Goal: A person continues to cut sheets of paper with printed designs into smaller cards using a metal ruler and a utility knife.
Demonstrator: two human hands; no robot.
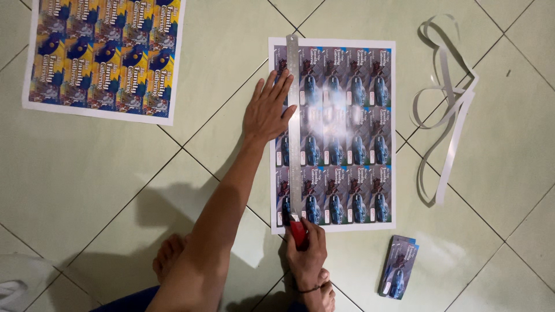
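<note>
A glossy printed sheet of several small blue-grey cards lies on the tiled floor. A long metal ruler lies lengthwise along its left side. My left hand presses flat on the ruler and the sheet's left edge, fingers spread. My right hand grips a red cutter at the ruler's near end, by the sheet's bottom edge. My bare feet show below, near the right hand.
A second printed sheet, yellow and blue, lies at the far left. Curled white paper strips lie to the right of the working sheet. A small stack of cut cards rests at the lower right. White cloth shows at the bottom left.
</note>
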